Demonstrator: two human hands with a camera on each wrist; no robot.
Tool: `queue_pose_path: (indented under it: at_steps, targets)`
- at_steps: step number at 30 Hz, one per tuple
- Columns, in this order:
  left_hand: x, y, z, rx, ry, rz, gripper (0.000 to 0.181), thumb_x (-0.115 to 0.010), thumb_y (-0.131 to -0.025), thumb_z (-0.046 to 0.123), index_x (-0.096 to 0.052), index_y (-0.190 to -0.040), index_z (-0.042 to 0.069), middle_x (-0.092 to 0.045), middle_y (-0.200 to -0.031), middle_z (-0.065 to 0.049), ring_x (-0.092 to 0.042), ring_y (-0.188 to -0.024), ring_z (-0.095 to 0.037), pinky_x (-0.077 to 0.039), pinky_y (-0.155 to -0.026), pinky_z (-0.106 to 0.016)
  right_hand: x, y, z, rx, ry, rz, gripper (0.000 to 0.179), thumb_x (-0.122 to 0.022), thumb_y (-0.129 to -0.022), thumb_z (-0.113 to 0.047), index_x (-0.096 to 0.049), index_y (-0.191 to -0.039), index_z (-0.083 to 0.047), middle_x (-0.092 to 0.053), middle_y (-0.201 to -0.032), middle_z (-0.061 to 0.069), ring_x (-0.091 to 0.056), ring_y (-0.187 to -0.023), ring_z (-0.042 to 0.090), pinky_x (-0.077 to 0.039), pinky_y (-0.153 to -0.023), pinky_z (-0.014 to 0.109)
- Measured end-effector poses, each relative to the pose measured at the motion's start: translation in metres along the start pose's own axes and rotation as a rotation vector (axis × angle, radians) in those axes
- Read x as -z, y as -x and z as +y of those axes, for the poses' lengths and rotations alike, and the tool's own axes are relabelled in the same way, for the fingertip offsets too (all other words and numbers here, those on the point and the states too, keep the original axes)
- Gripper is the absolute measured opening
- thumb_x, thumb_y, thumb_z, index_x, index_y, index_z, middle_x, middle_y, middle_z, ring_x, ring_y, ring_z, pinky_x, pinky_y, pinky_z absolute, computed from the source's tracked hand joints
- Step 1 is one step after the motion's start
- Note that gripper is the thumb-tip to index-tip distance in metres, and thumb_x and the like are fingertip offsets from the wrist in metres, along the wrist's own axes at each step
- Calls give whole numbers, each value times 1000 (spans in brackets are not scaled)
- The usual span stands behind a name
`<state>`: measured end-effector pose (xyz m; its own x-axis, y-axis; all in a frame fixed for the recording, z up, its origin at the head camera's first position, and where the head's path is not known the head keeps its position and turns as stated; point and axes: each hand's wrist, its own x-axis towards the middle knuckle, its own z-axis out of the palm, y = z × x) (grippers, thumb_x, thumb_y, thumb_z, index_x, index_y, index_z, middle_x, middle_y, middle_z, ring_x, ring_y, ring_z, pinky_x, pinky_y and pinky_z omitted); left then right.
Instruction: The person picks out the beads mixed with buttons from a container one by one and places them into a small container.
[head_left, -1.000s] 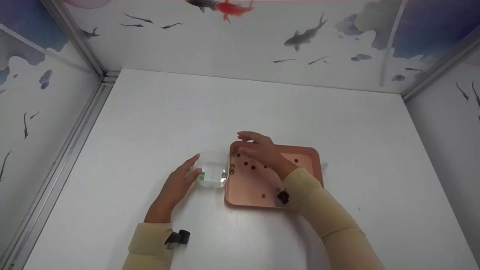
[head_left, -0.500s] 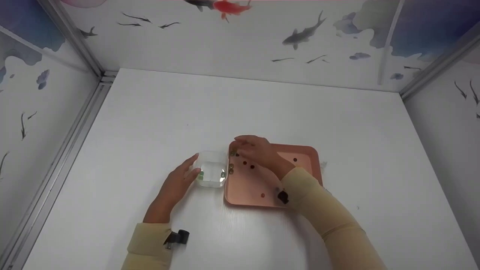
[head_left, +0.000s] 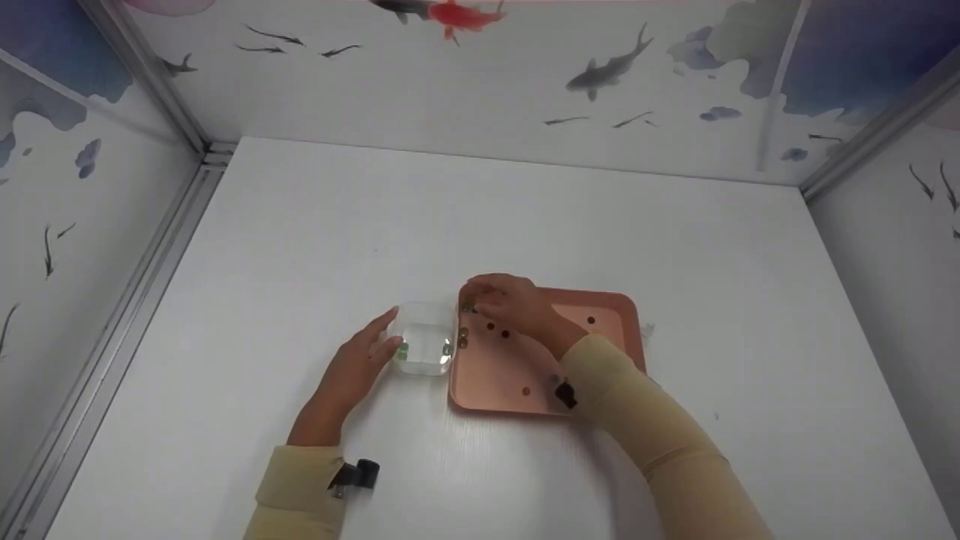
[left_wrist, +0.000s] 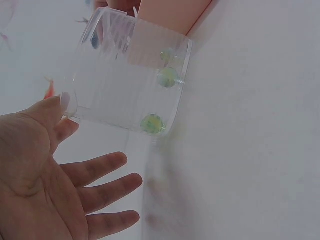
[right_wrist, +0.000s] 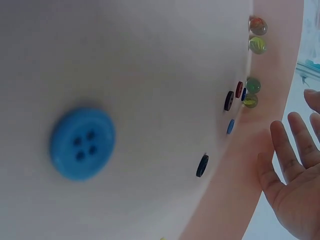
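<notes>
My left hand [head_left: 356, 367] rests thumb and fingers against the left side of a clear plastic box [left_wrist: 107, 75]. Its other fingers stick out straight below the box in the left wrist view. Several green and yellow marbles [left_wrist: 152, 124] lie at the bottom of the box. My right hand [head_left: 517, 304] is over the far left corner of a pink tray [head_left: 491, 375]. In the right wrist view its visible fingers are extended beside the tray wall, with the index fingertip cut off by the frame. Along that wall sit several marbles [right_wrist: 253, 85] and dark buttons [right_wrist: 202, 165].
A large blue four-hole button [right_wrist: 82, 143] lies on the tray floor close to the right wrist camera. A red button [head_left: 526, 391] is near the tray's front. The box stands against the tray's left edge on a white table [head_left: 300, 225], enclosed by printed panels [head_left: 480, 90].
My right hand has come slightly lower and nearer in the tray's far left corner, covering a dark button seen earlier. The left hand and the box stay put.
</notes>
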<state>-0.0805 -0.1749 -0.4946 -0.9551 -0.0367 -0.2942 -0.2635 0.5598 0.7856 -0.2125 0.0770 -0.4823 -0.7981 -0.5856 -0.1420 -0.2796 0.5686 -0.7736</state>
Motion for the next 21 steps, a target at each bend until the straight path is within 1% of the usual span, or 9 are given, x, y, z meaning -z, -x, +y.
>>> queue_pose_path:
  at_steps: [3,5,8,11,15,18,21]
  targets:
    - [0,0,1,-18,-16,5,55,-46,-101,41,-31,-152,27,-33,-155,-11,-32,-140,-38,-24,-112,-59,-1,-1,-1,-37,2,0,39,-63,-93,-17,-60,-132,-16,-59,-132,-1,-55,-122,16,-46,-101,35]
    - [0,0,2,-27,-24,8,55,-46,-102,41,-31,-152,26,-33,-155,-12,-33,-140,-38,-24,-112,-59,-2,-1,-1,-46,-8,-3,38,-63,-93,-17,-61,-131,-16,-61,-130,-2,-56,-121,15,-46,-101,34]
    - [0,0,2,-30,-33,10,55,-46,-102,40,-31,-153,25,-33,-155,-12,-33,-140,-38,-24,-112,-59,-3,-2,0,-35,-48,-12,35,-64,-93,-14,-63,-127,-18,-63,-125,-5,-58,-118,13,-47,-99,31]
    - [0,0,2,-28,-37,9,55,-46,-102,40,-30,-153,26,-34,-154,-12,-32,-140,-38,-24,-112,-59,-3,-2,0,-4,-62,-20,30,-64,-93,-13,-66,-122,-20,-65,-120,-7,-60,-115,11,-48,-97,31]
    - [1,0,2,-30,-33,6,56,-46,-101,42,-30,-153,26,-33,-155,-12,-32,-140,-38,-24,-112,-59,-3,-2,0,16,-29,-26,27,-62,-93,-13,-67,-118,-22,-66,-116,-8,-60,-114,11,-50,-95,32]
    - [1,0,1,-30,-27,4,57,-45,-101,43,-30,-153,26,-33,-155,-12,-31,-141,-38,-23,-112,-59,-4,-2,0,2,-28,-34,28,-62,-93,-12,-66,-119,-22,-66,-116,-8,-60,-115,12,-50,-96,32]
    - [1,0,1,-31,-23,4,56,-45,-102,41,-30,-153,26,-33,-155,-12,-31,-141,-38,-23,-113,-59,-5,-2,0,-37,-54,-47,32,-62,-93,-12,-64,-124,-22,-65,-119,-8,-58,-118,12,-48,-98,33]
